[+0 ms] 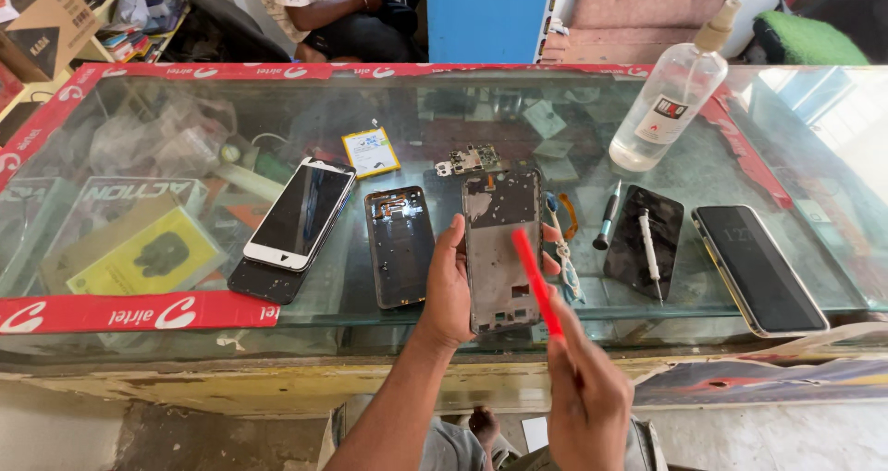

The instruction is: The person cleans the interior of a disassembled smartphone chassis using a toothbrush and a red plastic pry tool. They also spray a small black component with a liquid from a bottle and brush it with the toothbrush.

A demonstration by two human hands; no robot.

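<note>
My left hand [448, 291] grips an opened phone frame [500, 249] by its long edges and holds it above the glass counter [555, 147], inner side up. My right hand [585, 392] is closed on a thin red stick tool [536, 281] whose tip lies over the middle of the frame. A small circuit board [470, 161] lies just beyond the frame's top end. A black phone back shell [400, 246] lies flat just left of my left hand.
A white phone [302, 214] rests on a black panel at left, with a yellow battery [371, 152] behind it. Screwdrivers [607, 216], a dark panel [643, 240], a black phone [758, 267] and a clear spray bottle [668, 96] lie at right. A seated person [324, 13] is behind the counter.
</note>
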